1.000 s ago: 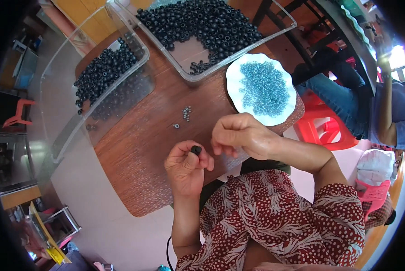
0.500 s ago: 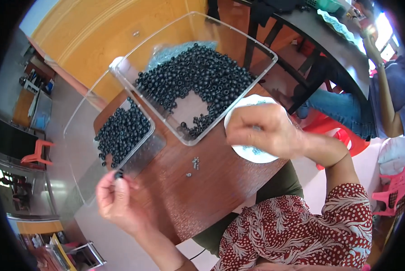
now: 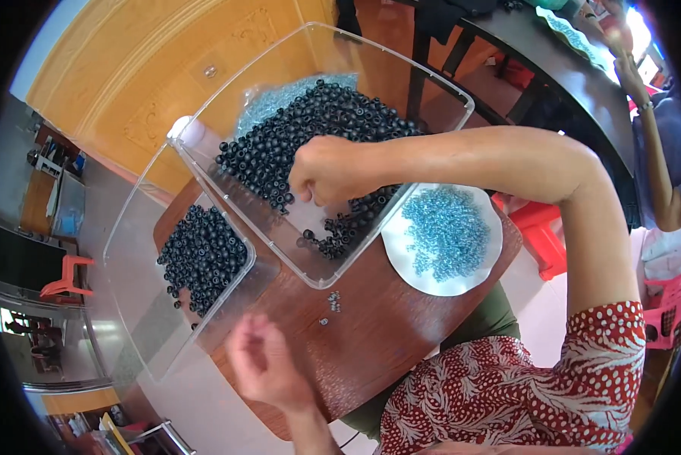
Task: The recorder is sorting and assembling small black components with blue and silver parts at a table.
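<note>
My right hand [image 3: 333,171] reaches into a large clear plastic bin [image 3: 321,282], above a heap of small black ring-like pieces [image 3: 340,114]. Its fingers are curled together; whatever they hold, if anything, is hidden. My left hand [image 3: 264,360] is beside a smaller clear bin [image 3: 226,287], over the table's near left edge, its fingers bent and smeared by motion. Black pieces of the same kind [image 3: 204,254] fill part of that smaller bin. To the right, a white plate [image 3: 439,285] bears many tiny pale-blue clear pieces [image 3: 446,231].
A few tiny clear bits [image 3: 333,302] lie on the brown wooden table [image 3: 371,334]. A clear bag [image 3: 268,102] rests in the large bin, behind the black heap. Red stools [image 3: 541,239] stand at the right. Another person's arm [image 3: 647,125] shows at a dark table [image 3: 522,61].
My right hand has gone from over the plate into the large bin, uncovering the plate. My left hand has moved right and nearer to me; the black piece between its fingers no longer shows there.
</note>
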Demonstrator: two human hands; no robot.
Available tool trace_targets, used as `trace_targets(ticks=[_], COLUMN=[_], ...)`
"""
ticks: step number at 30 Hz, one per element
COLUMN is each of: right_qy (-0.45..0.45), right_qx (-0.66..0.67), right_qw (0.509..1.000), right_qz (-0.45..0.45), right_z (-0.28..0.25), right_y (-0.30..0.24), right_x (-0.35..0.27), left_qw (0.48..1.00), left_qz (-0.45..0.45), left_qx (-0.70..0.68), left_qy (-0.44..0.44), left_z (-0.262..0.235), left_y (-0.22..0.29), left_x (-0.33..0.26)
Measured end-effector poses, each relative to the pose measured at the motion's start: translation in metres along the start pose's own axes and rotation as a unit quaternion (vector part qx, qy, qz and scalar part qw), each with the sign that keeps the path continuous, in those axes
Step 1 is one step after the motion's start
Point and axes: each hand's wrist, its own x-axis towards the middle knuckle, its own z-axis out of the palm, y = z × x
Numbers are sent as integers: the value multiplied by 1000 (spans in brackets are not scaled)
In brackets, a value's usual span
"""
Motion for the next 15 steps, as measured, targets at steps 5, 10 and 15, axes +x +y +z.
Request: trace_targets(ticks=[5,10,15], right_qy=[-82,-143,-185], right_qx=[-150,-188,-169], right_qw=[975,970,968], right_qz=[-139,-60,-13], right_z=[33,43,51], right_y=[-7,-21,-16], right_x=[37,41,42], left_qw=[984,977,981], left_qz=[-124,-156,-138], left_qx=[-117,-129,-113], left_qy=[-45,-60,-72], left_z=[16,21,20], left_y=[-27,-36,-36], left_x=[-30,-28,-26])
